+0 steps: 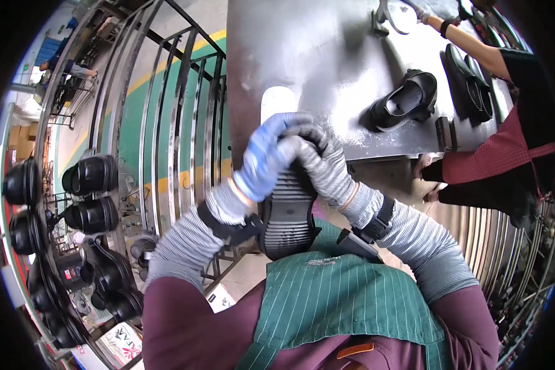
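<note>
A black shoe [290, 216] hangs upright in front of my apron, its ribbed sole facing me. My left hand [262, 154], in a blue and grey glove, is closed around the upper end of the shoe. Against the same end, my right hand [327, 163], in a grey striped glove, is closed with bent fingers meeting those of the left. The fingers cover that end of the shoe. Just beyond my hands, a white rounded flat piece [279, 102] shows at the table's near left; its lower part is hidden behind them.
On the metal table [314, 37], a black strapped shoe [407, 102] lies to the right, with a pair of black shoes [468, 83] farther over. A co-worker's arm [475, 49] reaches across the far right. Racks [179, 105] stand left, with several black shoes [92, 176] hung nearby.
</note>
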Demonstrator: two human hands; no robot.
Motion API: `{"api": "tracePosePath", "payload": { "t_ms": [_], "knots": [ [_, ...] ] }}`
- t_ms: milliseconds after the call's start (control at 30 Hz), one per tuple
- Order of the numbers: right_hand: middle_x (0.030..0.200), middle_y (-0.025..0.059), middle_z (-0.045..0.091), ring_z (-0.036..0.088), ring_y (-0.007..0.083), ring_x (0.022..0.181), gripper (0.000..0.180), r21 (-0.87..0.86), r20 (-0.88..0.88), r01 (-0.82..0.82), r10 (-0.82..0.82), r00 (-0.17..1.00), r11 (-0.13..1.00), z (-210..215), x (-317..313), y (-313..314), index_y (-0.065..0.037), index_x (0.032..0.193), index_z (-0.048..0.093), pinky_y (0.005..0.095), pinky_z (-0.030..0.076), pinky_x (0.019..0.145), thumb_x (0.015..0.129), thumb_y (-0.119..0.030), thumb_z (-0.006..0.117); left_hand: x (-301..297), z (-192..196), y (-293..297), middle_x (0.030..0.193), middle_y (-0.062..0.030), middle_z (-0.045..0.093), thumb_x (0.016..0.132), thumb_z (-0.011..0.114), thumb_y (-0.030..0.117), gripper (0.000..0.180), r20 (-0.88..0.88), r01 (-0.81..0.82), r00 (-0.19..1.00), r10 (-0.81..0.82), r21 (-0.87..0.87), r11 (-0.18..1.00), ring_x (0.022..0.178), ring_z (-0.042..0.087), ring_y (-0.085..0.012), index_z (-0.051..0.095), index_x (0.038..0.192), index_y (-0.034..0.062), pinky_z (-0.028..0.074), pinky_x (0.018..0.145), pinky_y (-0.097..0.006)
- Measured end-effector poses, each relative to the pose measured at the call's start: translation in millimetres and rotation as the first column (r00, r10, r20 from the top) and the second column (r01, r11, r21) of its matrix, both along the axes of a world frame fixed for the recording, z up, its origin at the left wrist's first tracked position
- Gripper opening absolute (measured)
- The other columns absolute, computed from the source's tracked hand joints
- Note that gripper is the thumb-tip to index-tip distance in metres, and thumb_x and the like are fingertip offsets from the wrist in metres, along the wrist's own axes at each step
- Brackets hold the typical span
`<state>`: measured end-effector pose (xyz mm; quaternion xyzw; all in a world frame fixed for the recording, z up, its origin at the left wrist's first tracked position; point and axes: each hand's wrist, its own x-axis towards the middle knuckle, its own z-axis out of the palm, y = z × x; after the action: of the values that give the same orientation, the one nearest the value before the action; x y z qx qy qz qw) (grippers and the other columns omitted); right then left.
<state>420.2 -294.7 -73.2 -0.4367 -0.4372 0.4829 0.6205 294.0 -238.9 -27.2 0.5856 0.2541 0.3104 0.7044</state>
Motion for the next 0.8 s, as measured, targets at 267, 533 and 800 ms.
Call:
{"api": "tracePosePath", "payload": {
  "t_ms": [267,533,800],
  "knots": [
    [0.089,0.0014,0.059,0.055,0.0113,0.082,0.023,-0.209,-0.078,-0.340,0.331,0.940,0.917,-8,39,-113,-0.006,0.095,0.061,0.0280,0.047,0.074,0.094,-0.028,0.055,-9,-30,-143,0.136,-0.0179,0.045,0.085,0.052,0.053,0.067,-0.110,-0.028,0.968,0.224,0.844,0.536,0.131,0.037,-0.0363,0.047,0.132,0.0052,0.029,0.108,-0.046],
    [0.062,0.0024,0.051,0.048,0.0102,0.056,0.025,0.230,0.535,0.091,-0.204,0.820,0.969,81,92,-42,-0.005,0.071,0.054,0.0262,0.041,0.051,0.077,-0.016,0.076,-36,-88,-121,0.131,-0.0087,0.045,0.082,0.071,0.029,0.078,-0.211,-0.700,0.701,0.682,-0.390,0.599,0.118,0.044,-0.0199,0.027,0.142,0.0055,0.037,0.100,-0.034],
    [0.082,0.0069,0.063,0.060,0.0253,0.092,0.025,-0.035,0.997,0.329,0.012,0.071,0.944,-81,169,57,-0.013,0.082,0.062,0.0458,0.033,0.098,0.077,-0.036,0.069,-24,-89,-20,0.122,-0.0078,0.052,0.078,0.075,0.029,0.072,-0.205,-0.548,0.836,0.509,-0.277,0.789,0.109,0.051,-0.0182,0.037,0.134,0.0045,0.044,0.094,-0.033]
  ]
}}
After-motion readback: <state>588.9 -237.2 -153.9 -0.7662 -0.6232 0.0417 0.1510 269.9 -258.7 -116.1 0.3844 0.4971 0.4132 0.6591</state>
